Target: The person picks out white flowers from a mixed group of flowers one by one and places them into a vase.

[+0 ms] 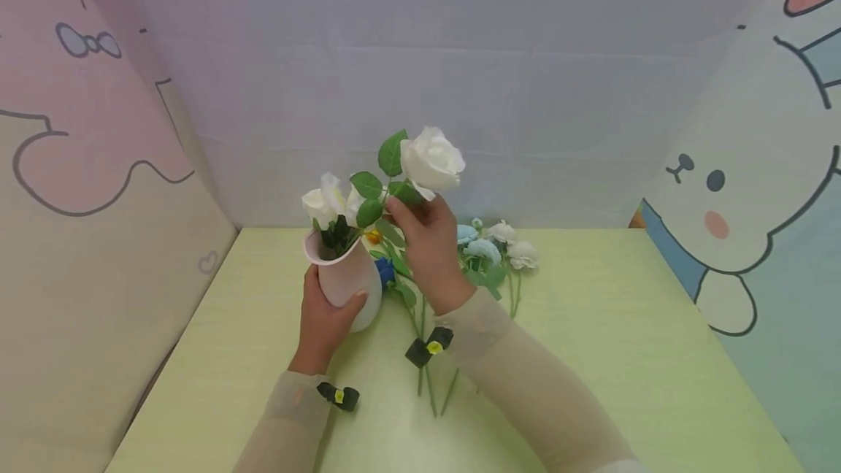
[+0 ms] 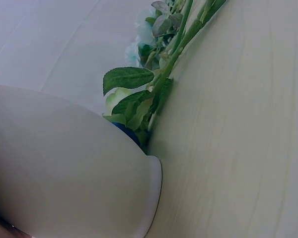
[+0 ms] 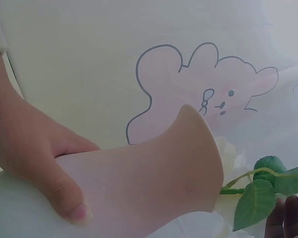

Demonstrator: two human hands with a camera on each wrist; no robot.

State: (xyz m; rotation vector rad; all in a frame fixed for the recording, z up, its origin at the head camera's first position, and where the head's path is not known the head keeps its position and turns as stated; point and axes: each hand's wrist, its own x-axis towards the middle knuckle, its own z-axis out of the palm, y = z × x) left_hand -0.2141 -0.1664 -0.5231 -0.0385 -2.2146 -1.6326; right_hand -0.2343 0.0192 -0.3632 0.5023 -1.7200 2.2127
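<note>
My left hand grips a white vase round its body, and the vase leans a little to the left. White flowers stand in its mouth. With my right hand I pinch the stem of a white rose just below the bloom. Green leaves spread from that stem, whose lower end reaches into the vase mouth. In the right wrist view the stem crosses the vase rim, with the fingertips of my right hand beside the leaves.
Behind my right hand lie light blue flowers and pale blooms on the table. A blue rose and an orange flower lie close to the vase. Several stems point toward the front edge. Printed cloth walls surround the table.
</note>
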